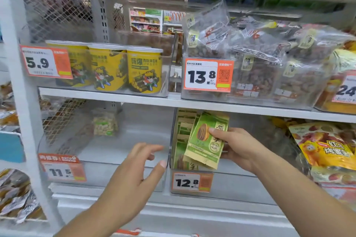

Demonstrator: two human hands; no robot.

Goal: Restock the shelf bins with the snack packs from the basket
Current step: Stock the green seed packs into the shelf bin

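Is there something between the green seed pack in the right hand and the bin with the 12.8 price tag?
Nothing visible blocks it. The right hand holds the green sunflower seed pack already at the bin opening, beside more green packs standing at its left side. The left hand hovers open before the neighbouring bin.

Price tag point(46, 62) on the upper left bin, in front of the yellow canisters point(144, 71): "5.9". Tag point(208, 75) on the bin of clear nut bags: "13.8" (with a QR code beside the figure). Tag point(345, 90) at the right edge, cut off: "24". Lower shelf: tag point(62, 169) reads "11.5"; tag point(191, 182) under the green sunflower-seed packs point(204, 140) reads "12.8". Pack lettering is Chinese, too blurred to read reliably.
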